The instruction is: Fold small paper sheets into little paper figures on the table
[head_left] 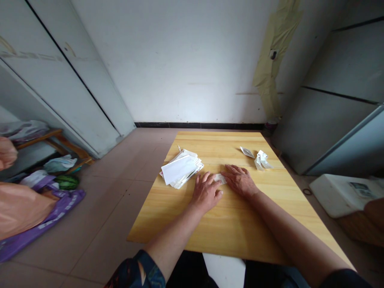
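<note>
Paper slip (221,178) lies between left grip (206,193) and right grip (241,182) — touching both.

A watermelon (66,182) lies beside purple plastic (71,203).

Left hand (207,193) and right hand (240,181) touch a paper slip (221,179) on the wooden table (222,230)

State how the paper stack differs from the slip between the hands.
The paper stack is a larger, uneven pile; the paper slip looks small and flat. The left hand and right hand partly cover the paper slip; the paper stack's top lies exposed. Both look whitish and rest on the table.
</note>
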Motion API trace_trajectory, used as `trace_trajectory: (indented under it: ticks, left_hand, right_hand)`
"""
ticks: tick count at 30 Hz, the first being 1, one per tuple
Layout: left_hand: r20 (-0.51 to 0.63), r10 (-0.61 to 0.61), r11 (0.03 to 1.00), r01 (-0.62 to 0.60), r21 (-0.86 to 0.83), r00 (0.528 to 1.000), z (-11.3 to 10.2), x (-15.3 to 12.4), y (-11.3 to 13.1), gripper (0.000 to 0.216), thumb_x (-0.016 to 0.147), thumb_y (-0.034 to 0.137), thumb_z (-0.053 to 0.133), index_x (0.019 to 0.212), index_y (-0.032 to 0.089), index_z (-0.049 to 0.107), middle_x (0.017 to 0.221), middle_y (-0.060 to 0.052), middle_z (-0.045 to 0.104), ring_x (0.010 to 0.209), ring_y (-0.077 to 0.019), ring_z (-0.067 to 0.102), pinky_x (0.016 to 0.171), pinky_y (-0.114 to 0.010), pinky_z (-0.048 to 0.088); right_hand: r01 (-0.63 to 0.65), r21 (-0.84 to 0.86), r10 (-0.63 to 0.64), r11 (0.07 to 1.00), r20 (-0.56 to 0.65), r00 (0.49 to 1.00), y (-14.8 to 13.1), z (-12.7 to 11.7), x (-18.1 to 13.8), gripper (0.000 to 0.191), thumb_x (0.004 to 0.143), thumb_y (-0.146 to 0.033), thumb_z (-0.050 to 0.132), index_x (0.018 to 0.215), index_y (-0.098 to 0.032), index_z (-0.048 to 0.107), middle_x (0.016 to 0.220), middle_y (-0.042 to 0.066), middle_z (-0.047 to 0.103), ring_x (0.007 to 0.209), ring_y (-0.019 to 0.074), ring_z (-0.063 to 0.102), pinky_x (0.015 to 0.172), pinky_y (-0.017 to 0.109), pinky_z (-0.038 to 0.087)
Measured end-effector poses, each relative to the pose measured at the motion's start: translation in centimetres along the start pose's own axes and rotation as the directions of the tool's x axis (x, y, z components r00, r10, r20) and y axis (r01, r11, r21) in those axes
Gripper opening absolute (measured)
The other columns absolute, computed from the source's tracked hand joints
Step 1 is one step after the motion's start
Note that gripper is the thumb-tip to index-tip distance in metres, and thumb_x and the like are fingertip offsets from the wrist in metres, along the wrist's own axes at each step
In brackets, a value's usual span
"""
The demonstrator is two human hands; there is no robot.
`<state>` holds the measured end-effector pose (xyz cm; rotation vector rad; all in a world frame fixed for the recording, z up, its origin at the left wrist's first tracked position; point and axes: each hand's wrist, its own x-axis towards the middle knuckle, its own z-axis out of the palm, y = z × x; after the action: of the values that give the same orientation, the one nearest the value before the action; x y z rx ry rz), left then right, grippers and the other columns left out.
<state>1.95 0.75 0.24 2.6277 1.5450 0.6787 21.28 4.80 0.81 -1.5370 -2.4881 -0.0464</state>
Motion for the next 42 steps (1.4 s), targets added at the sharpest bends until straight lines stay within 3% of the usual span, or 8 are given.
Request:
trace_trajectory:
  ticks: [3, 9, 15, 19, 23, 29, 34, 42]
  left_hand:
    - [0.001, 0.003, 1.0, -0.003, -0.002, 1.0, 0.0, 0.0, 0.0, 0.03, 0.081, 0.031, 0.059, 0.111, 0.028, 0.062, 0.129, -0.005, 0.055, 0.127, -0.0294, 0.038, 0.107, -0.057, 0.024]
    - [0.006, 0.007, 1.0, -0.007, -0.014, 1.0, -0.3, 0.1, 0.1, 0.029, 0.081, 0.031, 0.059, 0.11, 0.028, 0.061, 0.128, -0.005, 0.055, 0.126, -0.0294, 0.039, 0.105, -0.057, 0.026]
    - [0.008, 0.003, 1.0, -0.003, -0.014, 1.0, -0.2, 0.0, 0.0, 0.029, 0.081, 0.032, 0.06, 0.11, 0.028, 0.062, 0.128, -0.005, 0.056, 0.126, -0.029, 0.039, 0.106, -0.057, 0.026]
    - [0.001, 0.002, 1.0, -0.002, -0.008, 1.0, -0.1, 0.1, 0.0, 0.029, 0.082, 0.032, 0.059, 0.11, 0.028, 0.062, 0.128, -0.006, 0.056, 0.126, -0.029, 0.039, 0.106, -0.057, 0.025]
    - [0.003, 0.002, 1.0, -0.002, -0.016, 1.0, -0.2, 0.0, 0.0, 0.029, 0.082, 0.033, 0.059, 0.11, 0.027, 0.063, 0.128, -0.006, 0.056, 0.126, -0.0295, 0.039, 0.106, -0.057, 0.025]
    - [-0.003, -0.006, 0.999, 0.005, -0.047, 1.0, -0.1, 0.1, 0.0, 0.03, 0.08, 0.03, 0.061, 0.11, 0.028, 0.063, 0.127, -0.006, 0.056, 0.126, -0.0297, 0.04, 0.106, -0.057, 0.027]
    - [0.013, 0.011, 0.999, -0.011, -0.03, 1.0, -0.3, 0.1, 0.1, 0.027, 0.082, 0.03, 0.059, 0.107, 0.025, 0.064, 0.128, -0.007, 0.056, 0.126, -0.0297, 0.039, 0.105, -0.056, 0.028]
    - [-0.001, 0.012, 0.997, -0.012, -0.081, 1.0, 0.0, 0.0, -0.3, 0.032, 0.08, 0.029, 0.06, 0.111, 0.027, 0.063, 0.13, -0.005, 0.056, 0.128, -0.029, 0.039, 0.107, -0.054, 0.029]
  right_hand:
    - [-0.01, -0.006, 0.009, 1.0, -0.031, 0.999, 0.6, 0.1, -0.6, 0.037, 0.096, -0.035, 0.037, 0.125, -0.03, 0.059, 0.139, 0.008, 0.049, 0.125, 0.0272, 0.044, 0.098, 0.047, 0.036]
    - [0.127, -0.007, -0.127, 0.992, -0.046, 0.991, 0.5, 0.2, -2.0, 0.037, 0.095, -0.039, 0.039, 0.126, -0.033, 0.058, 0.143, 0.01, 0.043, 0.127, 0.0285, 0.043, 0.098, 0.049, 0.036]
    - [0.111, -0.021, -0.112, 0.994, -0.059, 0.992, 1.2, -0.1, -3.1, 0.035, 0.095, -0.037, 0.041, 0.126, -0.036, 0.057, 0.141, 0.008, 0.047, 0.125, 0.0275, 0.045, 0.099, 0.049, 0.036]
    - [0.118, 0.007, -0.118, 0.993, -0.046, 0.992, 0.3, -0.6, -2.9, 0.036, 0.094, -0.037, 0.041, 0.126, -0.032, 0.058, 0.145, 0.009, 0.041, 0.126, 0.0291, 0.044, 0.098, 0.05, 0.036]
    - [0.187, 0.062, -0.185, 0.98, -0.033, 0.982, -0.7, -0.6, -3.1, 0.038, 0.094, -0.034, 0.041, 0.13, -0.029, 0.054, 0.14, 0.007, 0.048, 0.129, 0.0296, 0.04, 0.1, 0.052, 0.033]
    - [0.18, 0.106, -0.18, 0.978, -0.009, 0.984, -0.2, -1.0, -4.0, 0.037, 0.094, -0.031, 0.039, 0.127, -0.029, 0.056, 0.133, 0.006, 0.055, 0.127, 0.0284, 0.043, 0.102, 0.057, 0.028]
    - [0.176, 0.109, -0.174, 0.978, -0.029, 0.984, -0.8, -0.7, -2.8, 0.04, 0.094, -0.032, 0.039, 0.132, -0.026, 0.051, 0.14, 0.008, 0.048, 0.133, 0.0292, 0.035, 0.103, 0.055, 0.028]
    - [0.248, 0.19, -0.235, 0.95, -0.086, 0.968, 0.4, -0.4, -2.7, 0.036, 0.095, -0.029, 0.04, 0.125, -0.023, 0.058, 0.129, 0.009, 0.059, 0.12, 0.0251, 0.051, 0.1, 0.047, 0.037]
